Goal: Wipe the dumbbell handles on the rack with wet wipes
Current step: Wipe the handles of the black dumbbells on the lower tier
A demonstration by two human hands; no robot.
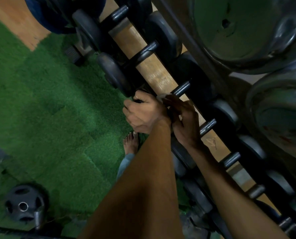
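Right grip [183,123] curled around blurred wipe [161,96] on dumbbell handle [180,89]; left grip [143,114] fisted, contents hidden.

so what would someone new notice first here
Two bare forearms reach from the bottom edge to mid-frame, where the left hand and right hand close round a dumbbell handle, a white wipe showing between them. A diagonal row of dark dumbbells runs along the rack, with bright green turf to the left and a plate at bottom left.
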